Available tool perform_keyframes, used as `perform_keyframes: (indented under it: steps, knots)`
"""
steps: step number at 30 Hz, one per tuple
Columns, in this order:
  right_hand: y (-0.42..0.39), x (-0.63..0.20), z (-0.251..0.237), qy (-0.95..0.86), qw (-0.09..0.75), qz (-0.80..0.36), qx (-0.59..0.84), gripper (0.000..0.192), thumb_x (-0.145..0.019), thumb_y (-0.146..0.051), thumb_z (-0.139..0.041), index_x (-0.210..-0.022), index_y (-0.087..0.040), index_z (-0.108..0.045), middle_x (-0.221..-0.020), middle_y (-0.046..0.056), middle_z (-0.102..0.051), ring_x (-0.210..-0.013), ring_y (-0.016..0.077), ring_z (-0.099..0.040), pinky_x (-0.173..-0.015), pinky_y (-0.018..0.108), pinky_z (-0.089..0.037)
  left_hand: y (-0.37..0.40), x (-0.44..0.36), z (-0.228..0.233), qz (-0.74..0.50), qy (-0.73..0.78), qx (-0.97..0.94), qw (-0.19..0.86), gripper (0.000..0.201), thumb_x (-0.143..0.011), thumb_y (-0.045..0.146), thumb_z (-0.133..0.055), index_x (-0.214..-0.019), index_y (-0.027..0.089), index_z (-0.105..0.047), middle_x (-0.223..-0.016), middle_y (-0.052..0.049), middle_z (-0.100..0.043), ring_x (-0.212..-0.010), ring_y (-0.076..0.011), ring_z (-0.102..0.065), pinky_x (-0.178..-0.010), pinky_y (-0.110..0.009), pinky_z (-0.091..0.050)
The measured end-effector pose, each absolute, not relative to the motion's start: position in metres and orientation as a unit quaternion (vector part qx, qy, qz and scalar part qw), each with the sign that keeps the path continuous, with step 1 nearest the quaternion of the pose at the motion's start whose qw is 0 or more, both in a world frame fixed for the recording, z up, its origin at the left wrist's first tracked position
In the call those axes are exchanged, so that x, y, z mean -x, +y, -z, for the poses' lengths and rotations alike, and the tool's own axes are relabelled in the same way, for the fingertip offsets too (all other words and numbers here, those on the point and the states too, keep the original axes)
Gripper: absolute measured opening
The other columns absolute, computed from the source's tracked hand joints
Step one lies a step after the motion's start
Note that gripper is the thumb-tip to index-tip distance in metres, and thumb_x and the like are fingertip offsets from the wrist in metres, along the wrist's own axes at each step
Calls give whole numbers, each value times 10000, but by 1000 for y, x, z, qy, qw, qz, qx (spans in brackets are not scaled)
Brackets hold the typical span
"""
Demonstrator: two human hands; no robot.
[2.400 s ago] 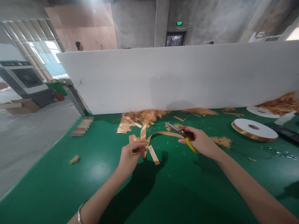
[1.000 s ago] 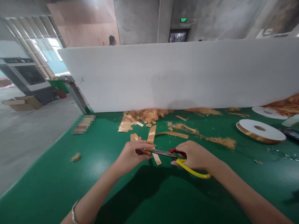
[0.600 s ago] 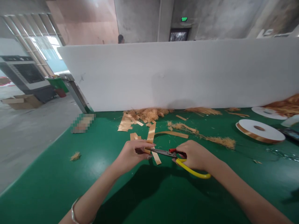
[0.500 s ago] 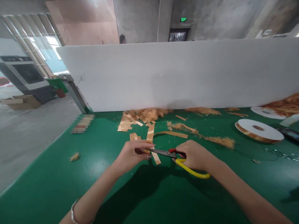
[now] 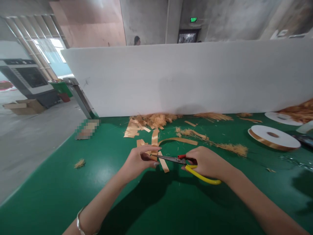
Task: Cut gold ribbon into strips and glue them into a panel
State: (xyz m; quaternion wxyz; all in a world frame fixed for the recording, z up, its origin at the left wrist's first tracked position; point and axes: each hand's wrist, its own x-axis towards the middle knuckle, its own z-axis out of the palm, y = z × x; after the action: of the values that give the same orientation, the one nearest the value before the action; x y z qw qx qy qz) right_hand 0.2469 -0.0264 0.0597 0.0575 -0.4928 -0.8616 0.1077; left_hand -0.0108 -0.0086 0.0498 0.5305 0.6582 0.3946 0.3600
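Your left hand point(image 5: 137, 161), just below center frame, pinches a gold ribbon point(image 5: 155, 138) between thumb and fingers. Your right hand point(image 5: 207, 163), right of center, is wrapped around the handles of the scissors point(image 5: 170, 159); blades aim left, tips apparently at the ribbon, contact unclear. Mid-frame on the green worktop point(image 5: 53, 192): cut strips point(image 5: 131, 129), frayed fibers point(image 5: 157, 120). Spool point(image 5: 281, 135) at right.

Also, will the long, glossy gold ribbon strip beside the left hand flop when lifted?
Probably yes: the ribbon strip looks thin and narrow, so likely bendy and light. It may be slightly springy, given its smooth arc. Its sheen suggests it could be slippery.
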Motion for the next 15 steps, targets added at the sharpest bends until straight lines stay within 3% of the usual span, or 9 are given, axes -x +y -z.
perform_keyframes:
  steps: [5,9,13,15]
  knots:
    - [-22,-255,-65,-839,86,-127,523,374,-753,-525,-579,-582,-196,-523,-551,22,-536,-483,140,-430,-457,257,-247,-2,9,-32,-378,468,-577,553,554,-582,124,-748,-1120,166,-622,-865,-46,-684,-562,-91,-606,-567,-229,-538]
    - [-18,-265,-66,-807,96,-137,566,384,-741,-538,-577,-569,-203,-499,-512,5,-503,-448,132,-412,-439,252,-242,4,8,-18,-371,528,-518,562,593,-479,66,-777,-1048,139,-626,-1116,-108,-617,-661,-112,-620,-564,-223,-537]
    - [-13,-270,-61,-772,143,-169,595,359,-729,-522,-589,-594,-201,-499,-533,-7,-499,-465,130,-429,-452,253,-280,1,13,-24,-332,559,-492,579,856,-434,47,-787,-1234,185,-517,-1342,-198,-440,-726,-174,-649,-540,-272,-550]
    - [-12,-267,-56,-742,187,-212,608,328,-735,-510,-591,-657,-199,-523,-554,-9,-514,-470,136,-461,-456,260,-315,-5,15,-34,-316,574,-518,550,936,-428,47,-789,-1293,208,-472,-1351,-210,-430,-672,-165,-649,-518,-262,-533]
